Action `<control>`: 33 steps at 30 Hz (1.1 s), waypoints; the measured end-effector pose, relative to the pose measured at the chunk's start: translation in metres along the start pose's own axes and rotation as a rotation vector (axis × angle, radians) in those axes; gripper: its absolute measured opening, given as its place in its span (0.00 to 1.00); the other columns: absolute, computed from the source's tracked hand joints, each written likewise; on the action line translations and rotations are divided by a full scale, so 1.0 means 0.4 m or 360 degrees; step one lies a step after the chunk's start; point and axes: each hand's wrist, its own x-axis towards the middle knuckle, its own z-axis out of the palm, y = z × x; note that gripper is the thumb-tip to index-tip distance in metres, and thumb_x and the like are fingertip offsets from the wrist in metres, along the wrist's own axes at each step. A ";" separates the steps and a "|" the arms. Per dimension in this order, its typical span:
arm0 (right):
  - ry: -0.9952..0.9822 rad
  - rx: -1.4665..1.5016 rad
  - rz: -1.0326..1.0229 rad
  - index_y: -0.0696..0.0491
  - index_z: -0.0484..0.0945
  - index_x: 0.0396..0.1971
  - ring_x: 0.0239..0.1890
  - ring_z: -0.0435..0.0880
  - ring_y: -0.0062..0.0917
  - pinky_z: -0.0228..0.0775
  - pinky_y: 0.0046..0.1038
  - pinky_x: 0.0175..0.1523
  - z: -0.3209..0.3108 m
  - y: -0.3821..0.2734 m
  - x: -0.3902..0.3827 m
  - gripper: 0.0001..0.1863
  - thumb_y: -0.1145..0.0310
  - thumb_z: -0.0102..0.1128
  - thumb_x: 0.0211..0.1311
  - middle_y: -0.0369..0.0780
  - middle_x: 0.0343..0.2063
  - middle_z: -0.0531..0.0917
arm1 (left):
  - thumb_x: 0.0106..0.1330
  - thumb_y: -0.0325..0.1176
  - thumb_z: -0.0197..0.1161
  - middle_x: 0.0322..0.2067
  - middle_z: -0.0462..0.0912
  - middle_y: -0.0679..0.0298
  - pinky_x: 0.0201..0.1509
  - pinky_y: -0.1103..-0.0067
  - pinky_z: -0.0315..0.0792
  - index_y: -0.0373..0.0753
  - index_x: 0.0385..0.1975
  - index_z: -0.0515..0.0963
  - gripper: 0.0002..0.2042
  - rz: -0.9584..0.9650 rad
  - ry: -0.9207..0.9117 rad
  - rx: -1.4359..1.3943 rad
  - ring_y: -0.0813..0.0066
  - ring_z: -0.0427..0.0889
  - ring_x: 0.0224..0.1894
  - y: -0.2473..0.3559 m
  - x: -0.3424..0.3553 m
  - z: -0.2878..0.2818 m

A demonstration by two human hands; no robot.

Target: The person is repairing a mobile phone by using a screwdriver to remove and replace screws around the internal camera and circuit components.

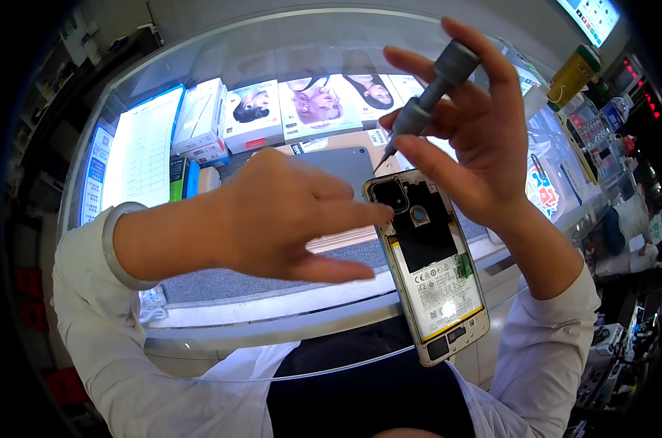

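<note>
A smartphone (439, 252) with its back cover off lies tilted at the glass counter's near edge, its lower end jutting past it. The white battery (440, 292), black camera module (389, 196) and black inner cover show. My right hand (470, 139) holds a grey precision screwdriver (431, 91) between thumb and fingers, its thin tip pointing down near the phone's upper left corner. My left hand (287, 219), slightly blurred, has index finger and thumb stretched out and holds nothing. Its index fingertip is at the camera module; whether it touches I cannot tell.
Under the glass counter (221, 334) stand several boxes (318, 106) with portraits and a printed sheet (143, 150). A grey tablet (338, 166) lies behind my left hand. At the right stand a yellow canister (573, 77) and a clear bag (543, 186).
</note>
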 end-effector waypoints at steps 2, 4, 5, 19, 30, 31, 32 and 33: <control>0.0060 -0.0029 -0.0025 0.49 0.47 0.66 0.44 0.84 0.30 0.78 0.29 0.49 -0.003 0.002 -0.001 0.44 0.81 0.63 0.52 0.54 0.56 0.72 | 0.47 0.35 0.74 0.13 0.66 0.69 0.17 0.80 0.54 0.41 0.35 0.82 0.15 -0.0147 0.0302 -0.0283 0.78 0.64 0.13 -0.022 0.003 0.005; 0.0055 -0.0043 -0.0039 0.49 0.47 0.66 0.44 0.84 0.30 0.78 0.29 0.49 -0.007 0.000 0.000 0.44 0.81 0.63 0.53 0.53 0.56 0.72 | 0.49 0.32 0.73 0.12 0.64 0.70 0.18 0.80 0.52 0.39 0.33 0.81 0.12 -0.0470 0.0274 -0.0222 0.80 0.59 0.13 -0.031 0.009 -0.009; 0.0021 -0.0035 -0.0044 0.49 0.47 0.66 0.44 0.84 0.30 0.78 0.29 0.49 -0.008 -0.002 0.001 0.44 0.81 0.63 0.52 0.53 0.55 0.72 | 0.50 0.29 0.71 0.13 0.62 0.71 0.20 0.81 0.51 0.38 0.32 0.81 0.10 -0.0651 0.0186 -0.0310 0.82 0.58 0.15 -0.031 0.015 -0.014; -0.0124 -0.0114 0.0028 0.48 0.48 0.66 0.45 0.84 0.29 0.78 0.28 0.51 -0.004 0.000 -0.004 0.43 0.83 0.61 0.52 0.51 0.56 0.73 | 0.52 0.26 0.69 0.18 0.71 0.67 0.20 0.80 0.60 0.39 0.36 0.83 0.10 -0.0433 0.0140 -0.0223 0.78 0.69 0.19 -0.031 0.014 0.011; -0.0267 -0.0185 -0.0084 0.47 0.45 0.66 0.46 0.83 0.33 0.78 0.30 0.52 -0.009 -0.003 -0.003 0.44 0.83 0.58 0.52 0.52 0.56 0.72 | 0.51 0.25 0.69 0.18 0.71 0.66 0.20 0.80 0.63 0.39 0.36 0.84 0.11 -0.0379 0.0159 -0.0248 0.78 0.70 0.19 -0.037 0.014 0.015; -0.0276 -0.0193 -0.0113 0.48 0.45 0.66 0.47 0.83 0.33 0.78 0.30 0.51 -0.011 -0.003 -0.003 0.44 0.83 0.58 0.52 0.52 0.56 0.72 | 0.51 0.25 0.69 0.18 0.72 0.66 0.20 0.80 0.63 0.39 0.35 0.84 0.11 -0.0375 0.0159 -0.0256 0.78 0.70 0.19 -0.038 0.015 0.016; -0.0287 -0.0197 -0.0145 0.49 0.46 0.66 0.48 0.82 0.34 0.78 0.29 0.51 -0.011 -0.002 -0.002 0.43 0.83 0.58 0.52 0.52 0.56 0.72 | 0.51 0.25 0.69 0.18 0.72 0.66 0.20 0.80 0.63 0.39 0.35 0.84 0.11 -0.0377 0.0159 -0.0261 0.78 0.70 0.19 -0.038 0.014 0.017; -0.0297 -0.0202 -0.0176 0.49 0.46 0.66 0.48 0.82 0.34 0.78 0.29 0.51 -0.011 -0.001 -0.002 0.43 0.83 0.58 0.52 0.52 0.56 0.72 | 0.51 0.25 0.69 0.18 0.72 0.66 0.20 0.81 0.63 0.39 0.36 0.84 0.11 -0.0378 0.0154 -0.0262 0.78 0.70 0.18 -0.038 0.014 0.017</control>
